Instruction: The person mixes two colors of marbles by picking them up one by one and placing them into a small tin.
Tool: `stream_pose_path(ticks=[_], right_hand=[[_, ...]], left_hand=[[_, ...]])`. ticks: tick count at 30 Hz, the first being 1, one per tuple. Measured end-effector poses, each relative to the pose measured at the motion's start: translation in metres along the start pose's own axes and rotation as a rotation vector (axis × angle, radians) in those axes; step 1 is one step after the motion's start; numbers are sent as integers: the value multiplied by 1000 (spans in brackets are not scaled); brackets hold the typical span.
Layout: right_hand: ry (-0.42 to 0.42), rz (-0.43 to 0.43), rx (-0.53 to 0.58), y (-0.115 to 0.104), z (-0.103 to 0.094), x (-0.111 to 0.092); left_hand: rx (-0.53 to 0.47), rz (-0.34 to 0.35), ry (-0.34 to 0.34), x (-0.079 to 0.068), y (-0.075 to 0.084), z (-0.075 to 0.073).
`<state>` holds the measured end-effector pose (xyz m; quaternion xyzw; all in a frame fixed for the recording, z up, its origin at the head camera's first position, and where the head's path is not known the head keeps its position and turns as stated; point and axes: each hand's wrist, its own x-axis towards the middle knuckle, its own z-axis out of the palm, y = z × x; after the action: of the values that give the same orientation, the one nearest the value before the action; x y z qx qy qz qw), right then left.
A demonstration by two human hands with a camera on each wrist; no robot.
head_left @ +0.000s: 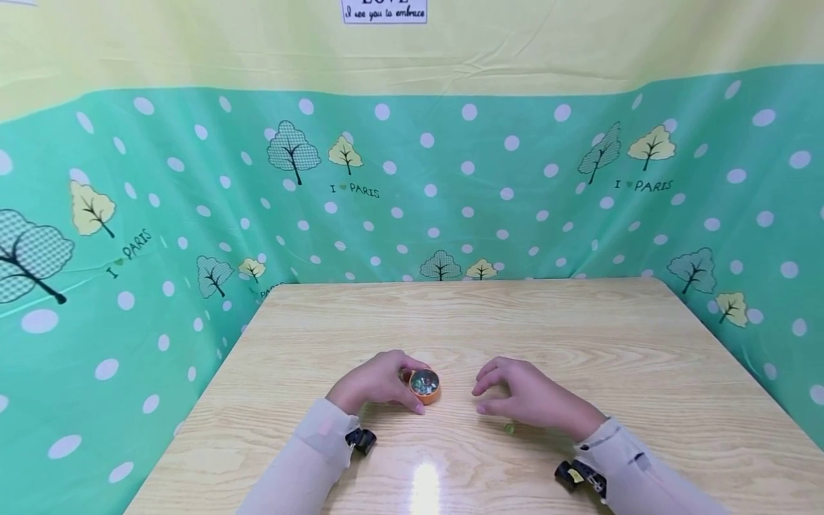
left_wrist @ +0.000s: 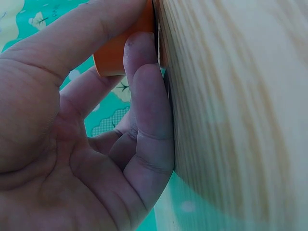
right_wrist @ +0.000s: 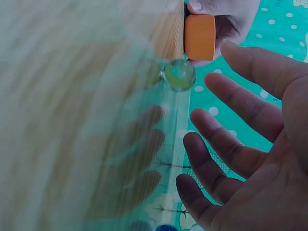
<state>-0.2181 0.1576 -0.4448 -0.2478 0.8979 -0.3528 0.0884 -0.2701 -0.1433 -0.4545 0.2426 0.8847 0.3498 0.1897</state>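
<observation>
My left hand [head_left: 385, 380] grips a short, round orange container [head_left: 426, 393] by its side, thumb in front and fingers behind. Its round top looks dark and glossy, with small shiny bits showing; in the left wrist view the orange wall [left_wrist: 111, 60] appears between thumb and fingers, low at the tabletop. To the right, my right hand [head_left: 531, 392] is held over the table with loosely bent, spread fingers and nothing in them. A clear glass marble with a yellow-green core [right_wrist: 180, 75] rests on the table near those fingertips; from above, this marble [head_left: 509, 429] lies just below the hand.
The light wood-grain table [head_left: 450, 322] has a glossy surface that reflects the hand. A small dark blue round thing [right_wrist: 166, 227] shows at the bottom edge of the right wrist view. Green dotted curtains [head_left: 470, 186] hang at the back and both sides.
</observation>
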Motion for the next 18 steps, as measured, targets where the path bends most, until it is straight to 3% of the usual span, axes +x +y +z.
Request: stream_pose_path(ticks=[18], right_hand=[[-87,-45,-51,13,-12,-22]], left_hand=[[-15,16,-7,0,0,1]])
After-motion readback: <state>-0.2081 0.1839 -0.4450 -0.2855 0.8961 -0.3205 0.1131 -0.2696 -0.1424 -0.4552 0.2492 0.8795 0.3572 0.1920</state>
